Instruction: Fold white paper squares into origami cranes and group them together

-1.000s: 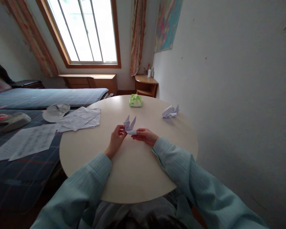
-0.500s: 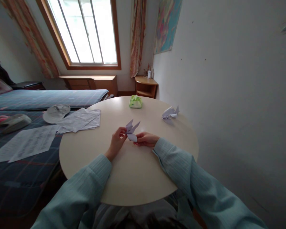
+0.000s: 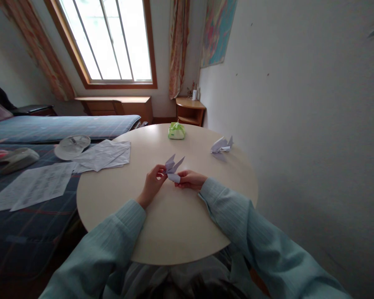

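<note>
Two hands: left hand (image 3: 152, 183) pinches the white, pointed folded-paper figure (image 3: 170, 168); right hand (image 3: 191, 179) grips its curled flap (image 3: 173, 178)
Figure: between both, over the round cream table (image 3: 180, 232)
Just changed: flap slopes lower, so shaping it seems the work
Versus a second ago: tips (image 3: 181, 160) lean farther right; second white paper figure (image 3: 220, 145) unmoved

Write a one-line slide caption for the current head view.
Left hand and right hand hold a folded paper figure over a round table, with a green packet beyond.
</note>
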The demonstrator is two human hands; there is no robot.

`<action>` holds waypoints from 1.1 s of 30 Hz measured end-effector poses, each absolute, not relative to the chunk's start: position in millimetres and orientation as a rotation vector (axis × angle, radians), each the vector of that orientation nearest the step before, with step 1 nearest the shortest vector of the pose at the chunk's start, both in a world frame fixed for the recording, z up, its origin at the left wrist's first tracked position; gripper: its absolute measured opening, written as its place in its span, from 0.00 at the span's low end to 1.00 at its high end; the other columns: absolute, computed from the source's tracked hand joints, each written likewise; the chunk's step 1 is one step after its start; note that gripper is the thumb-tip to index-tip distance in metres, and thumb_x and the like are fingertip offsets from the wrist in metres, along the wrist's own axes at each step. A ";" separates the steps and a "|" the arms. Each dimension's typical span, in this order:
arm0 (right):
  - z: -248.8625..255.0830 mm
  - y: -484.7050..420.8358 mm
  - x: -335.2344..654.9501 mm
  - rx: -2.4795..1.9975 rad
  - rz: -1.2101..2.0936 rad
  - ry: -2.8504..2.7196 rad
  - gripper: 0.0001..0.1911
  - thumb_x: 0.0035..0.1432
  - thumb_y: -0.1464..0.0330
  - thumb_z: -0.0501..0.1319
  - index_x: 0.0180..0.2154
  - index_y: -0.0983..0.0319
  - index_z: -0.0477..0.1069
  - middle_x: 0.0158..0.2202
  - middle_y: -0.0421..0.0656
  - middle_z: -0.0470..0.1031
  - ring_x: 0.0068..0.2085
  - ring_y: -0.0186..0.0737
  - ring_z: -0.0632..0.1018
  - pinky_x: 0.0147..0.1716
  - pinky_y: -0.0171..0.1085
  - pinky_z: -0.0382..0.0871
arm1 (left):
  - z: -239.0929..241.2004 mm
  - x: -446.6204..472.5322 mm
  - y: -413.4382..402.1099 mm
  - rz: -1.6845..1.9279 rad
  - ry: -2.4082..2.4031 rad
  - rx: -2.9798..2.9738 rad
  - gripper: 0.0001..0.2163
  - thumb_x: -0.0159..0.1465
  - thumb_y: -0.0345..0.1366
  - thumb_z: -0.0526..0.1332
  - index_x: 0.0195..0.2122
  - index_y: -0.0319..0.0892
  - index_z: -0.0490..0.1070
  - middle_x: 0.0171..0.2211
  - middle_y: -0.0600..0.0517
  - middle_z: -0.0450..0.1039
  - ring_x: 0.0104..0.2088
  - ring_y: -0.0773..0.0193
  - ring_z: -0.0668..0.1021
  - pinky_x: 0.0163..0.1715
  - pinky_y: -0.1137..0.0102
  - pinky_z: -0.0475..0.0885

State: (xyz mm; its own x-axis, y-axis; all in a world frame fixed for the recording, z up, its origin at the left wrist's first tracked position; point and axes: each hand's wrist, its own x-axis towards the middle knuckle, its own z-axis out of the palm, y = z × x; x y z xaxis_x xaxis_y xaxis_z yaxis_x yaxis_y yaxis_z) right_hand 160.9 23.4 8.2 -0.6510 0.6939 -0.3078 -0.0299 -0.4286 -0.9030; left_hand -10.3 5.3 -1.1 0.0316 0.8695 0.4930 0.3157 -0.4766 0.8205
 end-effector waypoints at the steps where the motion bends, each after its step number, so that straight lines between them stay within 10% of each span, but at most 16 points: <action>1: 7.5 23.9 160.6 -0.955 2.086 -1.315 0.04 0.42 0.75 0.63 0.25 0.67 0.69 0.20 0.40 0.72 0.19 0.24 0.70 0.18 0.21 0.65 | -0.9 -10.3 5.3 1.451 1.198 1.800 0.06 0.48 0.31 0.58 0.28 0.42 0.65 0.27 0.54 0.69 0.28 0.68 0.73 0.27 0.74 0.68; 33: 4.4 30.6 157.3 -0.963 1.133 -1.581 0.03 0.40 0.73 0.59 0.22 0.65 0.65 0.16 0.36 0.69 0.18 0.28 0.70 0.19 0.29 0.64 | -0.4 -9.3 8.6 1.236 1.279 1.488 0.06 0.49 0.32 0.57 0.28 0.39 0.63 0.19 0.57 0.65 0.20 0.70 0.70 0.19 0.76 0.63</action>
State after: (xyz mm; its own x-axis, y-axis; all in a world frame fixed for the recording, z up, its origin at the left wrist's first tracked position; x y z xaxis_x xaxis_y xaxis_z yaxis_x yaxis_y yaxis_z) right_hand 157.3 30.6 4.4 -0.2564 0.9365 0.2392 0.0745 0.2659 -0.9611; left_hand -9.3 8.6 -0.4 0.0115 0.9853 0.1707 0.2045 -0.1694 0.9641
